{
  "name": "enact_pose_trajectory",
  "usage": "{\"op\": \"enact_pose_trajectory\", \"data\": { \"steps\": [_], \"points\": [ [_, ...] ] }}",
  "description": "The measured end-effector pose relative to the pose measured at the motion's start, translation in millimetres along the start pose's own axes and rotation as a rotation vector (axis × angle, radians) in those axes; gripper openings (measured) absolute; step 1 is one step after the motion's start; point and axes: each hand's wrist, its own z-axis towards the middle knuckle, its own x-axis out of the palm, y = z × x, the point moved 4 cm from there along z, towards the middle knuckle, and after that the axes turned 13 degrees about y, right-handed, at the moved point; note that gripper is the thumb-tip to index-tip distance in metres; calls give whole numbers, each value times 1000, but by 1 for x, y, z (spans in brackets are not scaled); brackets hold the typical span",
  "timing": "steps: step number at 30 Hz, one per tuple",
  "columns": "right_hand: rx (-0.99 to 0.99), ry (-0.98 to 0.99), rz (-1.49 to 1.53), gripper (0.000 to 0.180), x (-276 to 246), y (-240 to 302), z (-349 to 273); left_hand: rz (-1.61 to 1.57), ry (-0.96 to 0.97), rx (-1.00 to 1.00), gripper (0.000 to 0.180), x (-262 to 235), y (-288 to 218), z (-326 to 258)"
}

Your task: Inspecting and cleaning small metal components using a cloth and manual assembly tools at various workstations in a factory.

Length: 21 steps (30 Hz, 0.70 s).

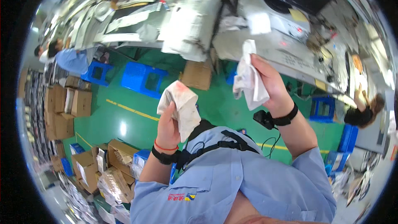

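Glossy green floor (99, 130) and a long off-white workbench (271, 50), with two limp cloths held up before its near edge.
The left hand (168, 124) grips a soft, creased white cloth with a reddish smear (184, 105), thumb pressed against its folds, other fingers mostly hidden. The right hand (268, 79) pinches a narrow, pleated white cloth (251, 84) hanging in loose points; its far fingers cannot be told. Beyond, a brown cardboard box (197, 75) sits below the bench's near edge, near a smooth blue plastic stool (134, 76).
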Motion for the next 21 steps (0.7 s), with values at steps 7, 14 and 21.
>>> {"op": "enact_pose_trajectory", "data": {
  "steps": [7,14,21],
  "points": [
    [125,164,-225,22,93,-69,301,245,-267,279,35,-126,-154,-60],
    [-126,-352,-587,20,-27,-115,575,234,-494,369,39,-207,-273,-93],
    [91,-690,-1727,36,-84,-134,643,167,-576,371,43,-263,-302,-106]
  ]
}}
